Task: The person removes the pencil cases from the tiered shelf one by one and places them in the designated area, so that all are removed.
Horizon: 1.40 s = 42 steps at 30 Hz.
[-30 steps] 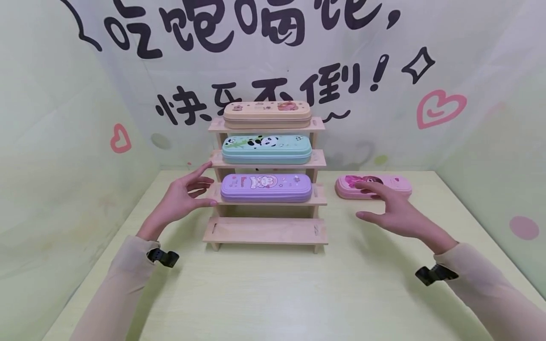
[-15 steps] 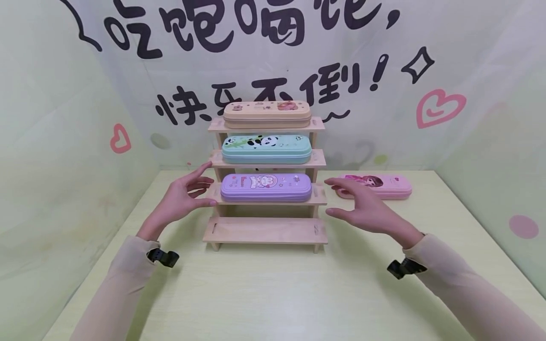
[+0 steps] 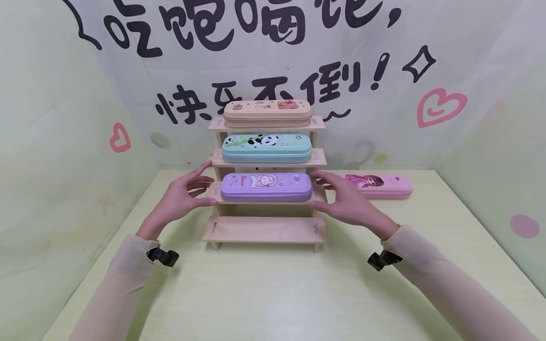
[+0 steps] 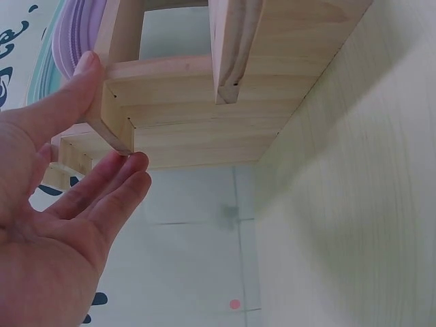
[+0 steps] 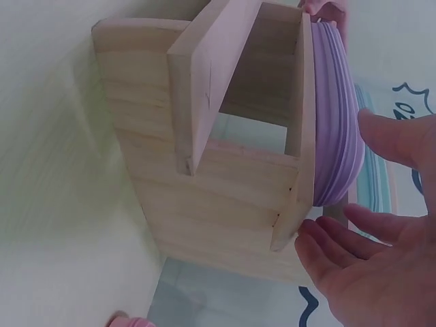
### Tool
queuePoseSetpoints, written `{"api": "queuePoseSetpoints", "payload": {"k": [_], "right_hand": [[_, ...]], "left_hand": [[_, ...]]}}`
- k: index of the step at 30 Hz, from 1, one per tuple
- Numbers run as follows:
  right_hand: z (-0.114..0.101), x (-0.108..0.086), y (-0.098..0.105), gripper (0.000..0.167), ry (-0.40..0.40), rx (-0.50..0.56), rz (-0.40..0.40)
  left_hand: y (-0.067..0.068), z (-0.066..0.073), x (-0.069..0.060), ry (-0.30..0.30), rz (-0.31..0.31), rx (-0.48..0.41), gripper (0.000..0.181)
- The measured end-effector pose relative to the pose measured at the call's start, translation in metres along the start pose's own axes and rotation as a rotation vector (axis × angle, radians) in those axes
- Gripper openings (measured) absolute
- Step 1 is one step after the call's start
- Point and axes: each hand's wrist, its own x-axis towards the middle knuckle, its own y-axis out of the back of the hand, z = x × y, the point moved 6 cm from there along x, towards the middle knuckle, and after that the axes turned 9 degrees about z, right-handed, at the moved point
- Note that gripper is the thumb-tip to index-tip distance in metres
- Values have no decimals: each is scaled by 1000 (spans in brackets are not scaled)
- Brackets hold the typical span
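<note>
A stepped wooden display rack (image 3: 264,229) stands mid-table with a zippered pencil case on each of its upper three tiers: cream (image 3: 267,114) on top, mint with a panda (image 3: 267,148) below it, purple (image 3: 266,186) on the third. My left hand (image 3: 181,199) holds the left end of the purple case's tier, thumb and fingertips on its wood, as the left wrist view (image 4: 75,204) shows. At the right end, my right hand (image 3: 347,201) is spread, thumb apart from the fingers. Its fingertips (image 5: 308,238) are close to the tier's corner; contact is unclear.
A pink pencil case (image 3: 386,186) lies on the table right of the rack, partly behind my right hand. The pale tabletop (image 3: 264,293) extends in front. A printed cloth backdrop (image 3: 384,132) hangs behind, with side panels left and right.
My right hand has moved left, from over the pink pencil case to the rack's right end. My left hand stays at the left end, and the cases lie as before.
</note>
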Motion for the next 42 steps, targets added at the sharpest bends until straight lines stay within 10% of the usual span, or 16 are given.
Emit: {"api": "queuePoseSetpoints", "payload": {"k": [42], "right_hand": [[-6, 17, -15, 78, -51, 69, -37]], "left_hand": [[-1, 0, 1, 0, -7, 10, 106]]}}
